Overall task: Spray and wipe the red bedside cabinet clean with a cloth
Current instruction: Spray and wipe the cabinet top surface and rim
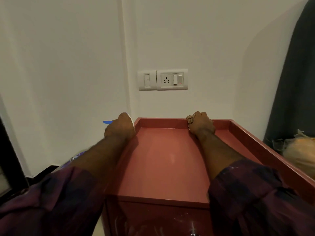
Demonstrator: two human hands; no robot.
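Right grip [201,124] clenched on cloth [189,120] at cabinet [162,159] rim (left grip [119,127] around spray bottle [107,122]), arms outstretched.

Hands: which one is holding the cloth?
The right hand, at the back rim of the red cabinet, grips the crumpled cloth. The left hand holds a white-and-blue item instead, beside the left rim.

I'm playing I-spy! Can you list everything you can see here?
cabinet: one, red, in the room corner
spray bottle: one, white and blue, cabinet's far left corner
cloth: one, brownish, at the back rim
switch plate: one, white, wall above cabinet
socket plate: one, white, beside switch plate
curtain: one, dark grey, far right
bundle: one, pale orange, right of cabinet
sleeves: two, purple, bottom
left hand: one, grips spray bottle
right hand: one, grips cloth
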